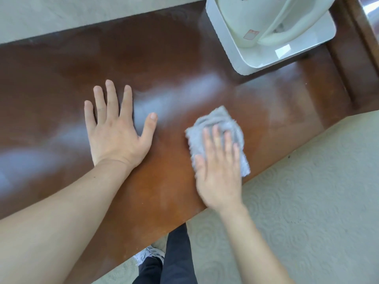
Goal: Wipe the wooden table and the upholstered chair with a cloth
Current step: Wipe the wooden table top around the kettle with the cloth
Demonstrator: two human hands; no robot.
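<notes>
- So, the wooden table [174,64] fills most of the view, glossy reddish-brown with pale glare patches across the middle.
- Left hand [117,128] lies flat on the tabletop at about 9 o'clock from centre, fingers spread wide, gripping nothing.
- Right hand [219,171] sits around 4 o'clock, palm down with fingers extended, pressing on a folded grey cloth [217,124]; it's a bit blurry.
- Cloth lies flat on the wood near the table's front edge, poking out past the fingertips toward 12 o'clock.
- White tray [287,56] at 1 o'clock holds a cream kettle [252,21].
- Pale patterned carpet [307,191] at 5 o'clock; dark trousers [176,261] and a sneaker [149,255] at 6.
</notes>
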